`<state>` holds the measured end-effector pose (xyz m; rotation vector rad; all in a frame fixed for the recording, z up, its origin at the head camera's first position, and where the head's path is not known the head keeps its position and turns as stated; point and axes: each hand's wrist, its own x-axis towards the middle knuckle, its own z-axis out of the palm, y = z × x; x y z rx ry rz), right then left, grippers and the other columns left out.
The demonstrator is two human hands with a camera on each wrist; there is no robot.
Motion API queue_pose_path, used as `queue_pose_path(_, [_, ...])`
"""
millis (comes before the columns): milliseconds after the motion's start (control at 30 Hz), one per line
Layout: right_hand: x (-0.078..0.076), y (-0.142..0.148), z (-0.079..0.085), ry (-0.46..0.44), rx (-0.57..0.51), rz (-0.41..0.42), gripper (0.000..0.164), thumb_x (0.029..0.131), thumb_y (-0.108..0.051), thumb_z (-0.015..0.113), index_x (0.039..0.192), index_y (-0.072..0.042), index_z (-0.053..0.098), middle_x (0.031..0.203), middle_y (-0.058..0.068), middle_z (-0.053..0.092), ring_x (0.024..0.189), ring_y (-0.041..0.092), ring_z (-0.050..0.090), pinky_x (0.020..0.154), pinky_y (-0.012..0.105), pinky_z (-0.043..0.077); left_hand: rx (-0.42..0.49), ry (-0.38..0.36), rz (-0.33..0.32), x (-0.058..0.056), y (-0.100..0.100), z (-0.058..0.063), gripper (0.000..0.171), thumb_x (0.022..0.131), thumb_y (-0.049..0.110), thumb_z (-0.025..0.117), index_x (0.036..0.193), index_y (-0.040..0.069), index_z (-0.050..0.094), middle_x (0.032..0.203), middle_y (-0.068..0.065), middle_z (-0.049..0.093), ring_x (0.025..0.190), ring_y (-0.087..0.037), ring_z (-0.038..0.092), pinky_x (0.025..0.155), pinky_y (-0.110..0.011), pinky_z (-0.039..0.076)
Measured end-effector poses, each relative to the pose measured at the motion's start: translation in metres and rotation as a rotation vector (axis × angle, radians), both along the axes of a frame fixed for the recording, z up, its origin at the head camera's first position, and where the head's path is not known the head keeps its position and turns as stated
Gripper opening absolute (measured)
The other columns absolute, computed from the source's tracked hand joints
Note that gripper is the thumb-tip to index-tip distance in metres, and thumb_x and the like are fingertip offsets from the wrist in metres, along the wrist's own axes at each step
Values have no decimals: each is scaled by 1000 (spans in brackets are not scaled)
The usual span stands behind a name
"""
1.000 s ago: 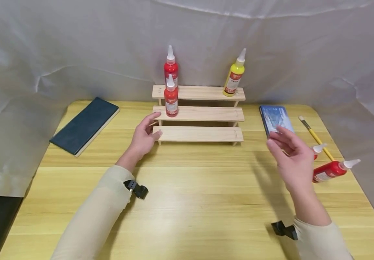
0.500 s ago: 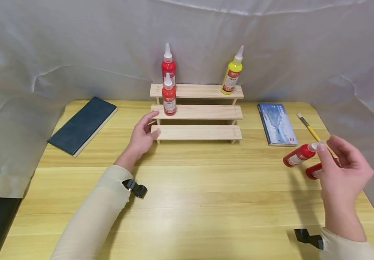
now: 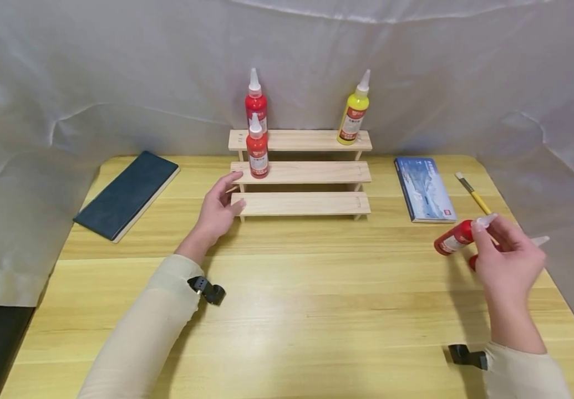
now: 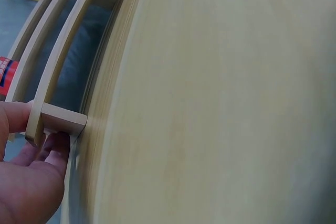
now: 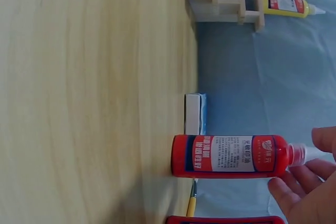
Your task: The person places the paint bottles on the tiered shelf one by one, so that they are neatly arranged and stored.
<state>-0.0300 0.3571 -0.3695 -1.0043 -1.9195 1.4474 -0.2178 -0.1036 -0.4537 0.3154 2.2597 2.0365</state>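
My left hand [image 3: 219,208] grips the left end of a three-step wooden display shelf [image 3: 301,204], with thumb and fingers around the lowest board in the left wrist view. Far right, my right hand [image 3: 508,260] has its thumb and fingers around the white nozzle of an upright red ink bottle [image 5: 228,156]. A second red ink bottle [image 5: 226,220] stands just beside it, mostly hidden behind the hand in the head view. On the shelf's left side, one red bottle [image 3: 255,108] occupies the top board and another red bottle [image 3: 258,158] the middle one. A yellow bottle [image 3: 353,116] stands top right.
A dark notebook [image 3: 127,194] lies at the table's left. Right of the shelf is a blue-and-white box [image 3: 425,188], with a yellow-handled brush [image 3: 476,197] beyond it. A grey cloth [image 3: 301,55] hangs behind the wooden table [image 3: 291,310].
My right hand has moved right past the box to the red bottles, then slightly left onto the nearer bottle's nozzle. The left hand has stayed on the shelf's end.
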Motion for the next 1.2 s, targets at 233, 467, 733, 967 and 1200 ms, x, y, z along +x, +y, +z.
queue_pose_path(233, [-4,1,-9,-47,129,20,35,88,-20,78,121,-12,73,107,-7,68,93,6,63,77,10,49,21,-4,-9,3,1,6,64,91,-17,58,147,12,50,147,-13,46,133,-33,44,112,-43,33])
queue_pose_path(467, [-5,-1,-11,-90,168,12,37,84,-24,83,119,-17,75,106,-10,67,95,7,60,77,13,44,22,-5,-15,12,2,24,61,90,-20,56,145,4,49,148,-16,45,133,-38,43,110,-45,35])
queue_pose_path(733, [-3,-2,-19,-104,282,63,41,80,-26,86,117,-11,76,86,-21,65,79,0,59,61,8,43,32,-7,-10,1,1,3,65,91,-17,58,147,15,50,149,-7,44,132,-29,45,107,-43,40])
queue_pose_path(967, [-2,-6,-21,-88,388,102,38,81,-28,85,113,-8,77,80,-26,63,73,-6,60,55,11,40,24,16,-6,-1,0,-1,65,91,-17,58,144,19,53,149,-1,45,130,-25,47,105,-41,41])
queue_pose_path(1200, [-3,-12,-17,-13,181,124,34,85,-18,81,118,-9,75,90,-14,67,83,2,63,71,9,48,0,20,3,-1,-1,-2,65,91,-16,60,144,21,54,148,0,47,131,-24,47,109,-39,37])
